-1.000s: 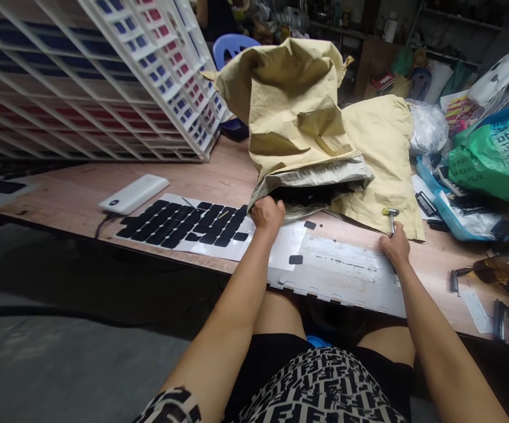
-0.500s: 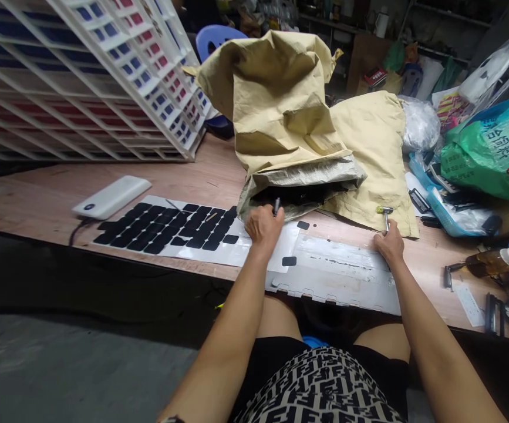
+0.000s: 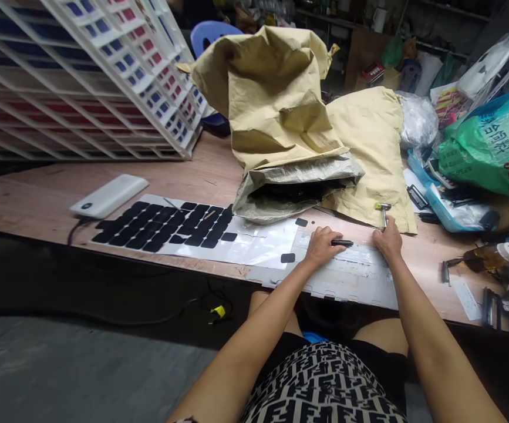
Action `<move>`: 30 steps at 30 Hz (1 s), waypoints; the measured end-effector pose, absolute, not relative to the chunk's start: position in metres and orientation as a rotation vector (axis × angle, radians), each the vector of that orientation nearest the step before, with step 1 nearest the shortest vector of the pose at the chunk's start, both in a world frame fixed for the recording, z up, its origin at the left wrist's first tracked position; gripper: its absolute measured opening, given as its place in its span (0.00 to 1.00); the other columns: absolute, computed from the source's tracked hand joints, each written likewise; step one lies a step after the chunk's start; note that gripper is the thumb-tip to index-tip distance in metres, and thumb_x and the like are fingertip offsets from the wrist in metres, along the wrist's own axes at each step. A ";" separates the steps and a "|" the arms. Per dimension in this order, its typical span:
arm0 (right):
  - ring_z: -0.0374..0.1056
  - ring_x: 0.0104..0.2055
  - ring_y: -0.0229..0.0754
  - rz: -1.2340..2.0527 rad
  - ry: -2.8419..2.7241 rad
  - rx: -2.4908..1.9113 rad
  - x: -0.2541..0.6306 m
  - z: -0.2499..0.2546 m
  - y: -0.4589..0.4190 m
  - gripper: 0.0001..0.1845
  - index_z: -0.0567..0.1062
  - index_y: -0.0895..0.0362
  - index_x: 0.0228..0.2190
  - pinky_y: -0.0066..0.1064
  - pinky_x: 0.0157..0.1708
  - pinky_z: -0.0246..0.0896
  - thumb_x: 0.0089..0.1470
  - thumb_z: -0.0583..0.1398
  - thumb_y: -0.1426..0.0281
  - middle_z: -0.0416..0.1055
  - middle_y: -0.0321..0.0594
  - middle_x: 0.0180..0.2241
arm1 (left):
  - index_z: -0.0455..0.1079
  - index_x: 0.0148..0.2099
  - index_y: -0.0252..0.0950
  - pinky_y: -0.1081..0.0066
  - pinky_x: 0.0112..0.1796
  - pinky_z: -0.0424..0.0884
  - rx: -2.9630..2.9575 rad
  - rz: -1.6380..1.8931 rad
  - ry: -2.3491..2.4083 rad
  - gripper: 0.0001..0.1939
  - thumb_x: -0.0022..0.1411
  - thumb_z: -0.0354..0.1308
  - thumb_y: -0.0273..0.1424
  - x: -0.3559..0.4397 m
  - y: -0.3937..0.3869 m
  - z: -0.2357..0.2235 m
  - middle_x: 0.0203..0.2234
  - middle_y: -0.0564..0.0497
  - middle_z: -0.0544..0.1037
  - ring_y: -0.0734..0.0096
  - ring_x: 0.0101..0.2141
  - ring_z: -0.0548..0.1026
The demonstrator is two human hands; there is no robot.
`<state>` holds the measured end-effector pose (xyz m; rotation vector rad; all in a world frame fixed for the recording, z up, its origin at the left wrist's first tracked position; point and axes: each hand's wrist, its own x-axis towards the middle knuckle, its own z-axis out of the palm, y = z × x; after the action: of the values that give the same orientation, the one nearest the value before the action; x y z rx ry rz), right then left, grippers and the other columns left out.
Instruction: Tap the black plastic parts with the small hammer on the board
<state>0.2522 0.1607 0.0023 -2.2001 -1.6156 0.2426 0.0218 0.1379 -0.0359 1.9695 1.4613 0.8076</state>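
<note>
The room's grey floor (image 3: 38, 364) spreads out below and left of the left hand, while the dim shelves (image 3: 452, 14) far beyond the right hand hold clutter that I can't make out well. Under both hands runs a wood-topped counter (image 3: 184, 179). Well to the left of the left hand, a tall white lattice crate (image 3: 91, 106) stands on it; straight ahead of that hand a tan sack (image 3: 280, 106) gapes toward the person, its inside dark. A second, flatter tan sack (image 3: 368, 141) lies just beyond the right hand, and a green printed bag (image 3: 492, 147) sits farther to that hand's right. Left of the left hand lies a white sheet (image 3: 254, 249) set with rows of black pads (image 3: 157, 226), a white box-like device (image 3: 108, 195) behind their far end. Below both hands is a scuffed grey panel (image 3: 351, 285). The right hand (image 3: 390, 238) grips a small hammer (image 3: 384, 212), head up; the left hand (image 3: 323, 245) pinches a slim black piece (image 3: 342, 242) over the panel, pointing toward the right hand.
</note>
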 end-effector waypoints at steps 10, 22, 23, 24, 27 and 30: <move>0.67 0.34 0.45 0.388 -1.521 -1.895 0.240 0.020 0.123 0.28 0.71 0.59 0.57 0.39 0.42 0.64 0.55 0.53 0.66 0.75 0.44 0.36 | 0.79 0.38 0.42 0.64 0.44 0.64 1.916 0.821 1.446 0.09 0.54 0.70 0.36 0.022 0.140 -0.038 0.34 0.52 0.75 0.62 0.42 0.68; 0.74 0.40 0.45 0.735 -1.781 -1.546 0.194 0.011 0.037 0.28 0.69 0.56 0.61 0.38 0.44 0.71 0.61 0.55 0.63 0.79 0.43 0.39 | 0.81 0.43 0.45 0.66 0.42 0.65 1.917 0.922 1.453 0.11 0.56 0.70 0.37 0.021 0.143 -0.048 0.33 0.52 0.73 0.66 0.39 0.68; 0.74 0.41 0.45 0.731 -1.784 -1.544 0.193 0.010 0.038 0.28 0.70 0.56 0.60 0.38 0.46 0.71 0.61 0.55 0.63 0.79 0.43 0.40 | 0.81 0.43 0.45 0.66 0.42 0.65 1.927 0.919 1.451 0.11 0.56 0.70 0.37 0.021 0.143 -0.047 0.33 0.52 0.73 0.66 0.38 0.68; 0.74 0.42 0.45 0.731 -1.787 -1.542 0.192 0.010 0.039 0.27 0.70 0.55 0.59 0.39 0.46 0.71 0.60 0.55 0.63 0.79 0.43 0.41 | 0.81 0.43 0.45 0.65 0.42 0.65 1.934 0.915 1.450 0.11 0.56 0.69 0.37 0.021 0.143 -0.047 0.33 0.52 0.73 0.66 0.39 0.68; 0.74 0.44 0.46 0.732 -1.783 -1.559 0.192 0.010 0.040 0.26 0.73 0.55 0.57 0.39 0.47 0.70 0.59 0.56 0.63 0.79 0.43 0.42 | 0.82 0.43 0.46 0.65 0.43 0.65 1.946 0.902 1.456 0.11 0.57 0.69 0.37 0.021 0.143 -0.046 0.33 0.52 0.73 0.66 0.39 0.68; 0.74 0.43 0.45 0.726 -1.729 -1.593 0.195 0.011 0.038 0.27 0.71 0.56 0.59 0.39 0.46 0.70 0.59 0.55 0.63 0.79 0.44 0.41 | 0.82 0.44 0.45 0.64 0.43 0.65 1.959 0.901 1.465 0.11 0.57 0.68 0.38 0.022 0.143 -0.046 0.34 0.51 0.73 0.65 0.40 0.68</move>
<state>0.1951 0.0384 0.0110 -1.5930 -1.7287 0.7264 0.0219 0.1426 -0.0464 1.9592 1.4648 0.9006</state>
